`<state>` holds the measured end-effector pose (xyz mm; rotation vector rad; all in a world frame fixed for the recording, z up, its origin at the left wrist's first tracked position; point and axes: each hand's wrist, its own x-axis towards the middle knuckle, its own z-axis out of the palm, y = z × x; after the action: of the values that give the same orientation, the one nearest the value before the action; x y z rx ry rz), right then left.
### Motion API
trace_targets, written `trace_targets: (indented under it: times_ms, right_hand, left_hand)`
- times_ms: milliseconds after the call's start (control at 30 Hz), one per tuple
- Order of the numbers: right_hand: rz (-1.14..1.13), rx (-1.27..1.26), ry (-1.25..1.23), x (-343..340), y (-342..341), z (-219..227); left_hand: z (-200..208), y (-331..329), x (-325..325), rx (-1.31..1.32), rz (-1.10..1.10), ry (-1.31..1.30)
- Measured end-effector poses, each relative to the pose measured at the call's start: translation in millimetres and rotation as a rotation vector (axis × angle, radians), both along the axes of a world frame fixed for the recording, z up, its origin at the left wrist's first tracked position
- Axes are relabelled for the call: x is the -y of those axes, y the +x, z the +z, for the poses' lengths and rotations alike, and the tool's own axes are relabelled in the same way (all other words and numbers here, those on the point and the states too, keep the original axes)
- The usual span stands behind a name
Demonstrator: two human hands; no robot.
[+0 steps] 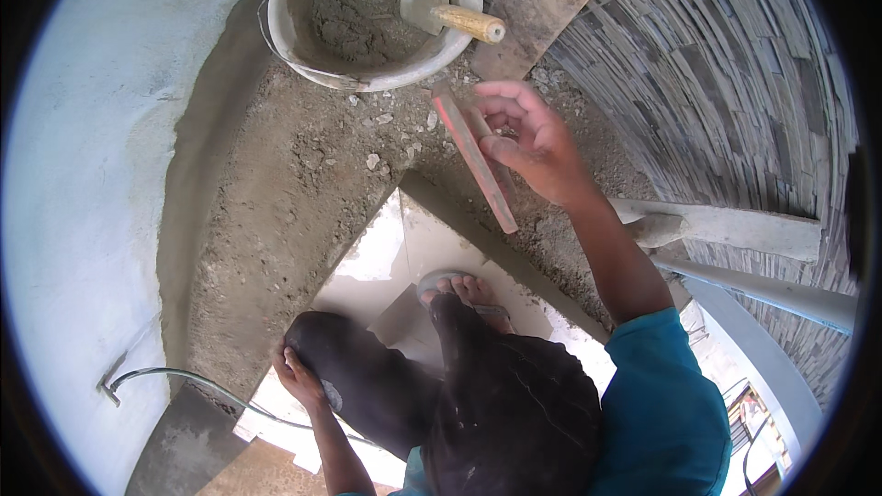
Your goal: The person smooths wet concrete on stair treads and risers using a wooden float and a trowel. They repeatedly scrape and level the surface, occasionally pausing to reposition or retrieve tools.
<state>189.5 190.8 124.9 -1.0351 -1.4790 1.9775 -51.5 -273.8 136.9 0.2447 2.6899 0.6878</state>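
My right hand (533, 142) has its thumb and fingers loosely around the handle of a reddish, mortar-smeared plastering float (480, 165), tilted up on its edge above the rough ground. Motion blurs the fingertips a little. My left hand (301, 378) lies on my bent left knee, holding nothing, with part of its fingers hidden. Beyond the float stands a white bucket (356, 83) of grey mortar (354, 14). A trowel (424, 7) with a wooden handle rests in it, the handle sticking out over the rim.
Rough sandy fill (276, 211) with small stones borders a raised corner of pale tiles (377, 253). A painted wall (101, 156) rises at left, a stone-strip wall (707, 64) at right. A loose board (542, 5), plank (763, 231), pipe (763, 287) and hose (211, 381) lie around.
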Motion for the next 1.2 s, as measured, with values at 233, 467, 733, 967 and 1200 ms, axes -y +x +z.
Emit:
trace_targets:
  times_ms: [233,467,733,967,1200]
  right_hand:
    - [-0.299,0.320,0.977,-82.0,-128.8,22.0]
    - [-0.208,0.695,1.201,-155.8,-153.8,-18.5]
    - [-0.177,0.841,1.144,-161.2,-141.4,-29.8]
    - [-0.274,0.745,1.354,-140.9,-147.9,-27.6]
    - [-0.217,0.368,1.319,-73.0,-140.1,4.5]
  left_hand:
    - [1.0,0.5,6.4,-0.073,-0.027,0.067]
    - [-1.9,1.8,8.9,-0.027,0.041,0.061]
    - [-3.8,1.7,8.1,-0.007,0.026,0.083]
    - [5.3,5.2,7.4,-0.019,0.063,0.104]
    - [17.0,1.8,20.0,0.027,0.077,0.043]
